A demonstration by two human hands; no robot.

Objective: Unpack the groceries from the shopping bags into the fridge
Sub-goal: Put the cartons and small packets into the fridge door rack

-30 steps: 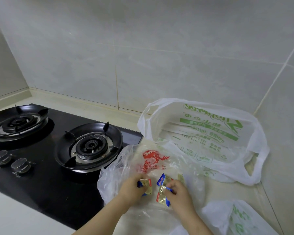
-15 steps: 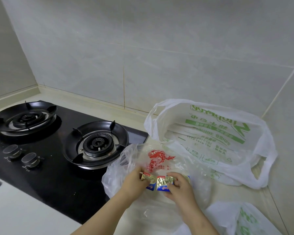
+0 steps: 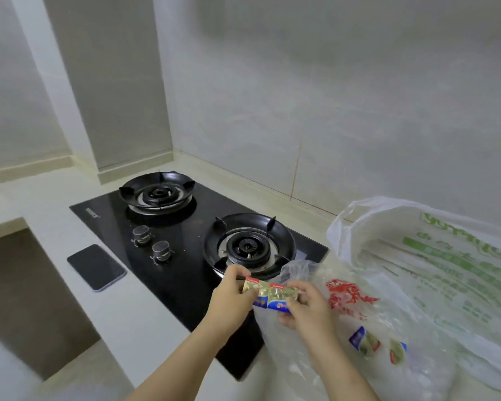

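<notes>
Two packets point(image 3: 281, 295) pinched — left hand point(image 3: 229, 298), right hand point(image 3: 308, 311)

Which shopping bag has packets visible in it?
The clear bag with the red print, beside the right hand: two foil packets show through its plastic. The white green-lettered bag behind it shows none.

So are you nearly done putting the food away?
Not nearly. Done: two gold foil packets are out of the clear bag. In hand: the left hand and right hand pinch them together. Left: two more packets lie in that bag, I cannot see inside the white bag, and no fridge is in view.
</notes>
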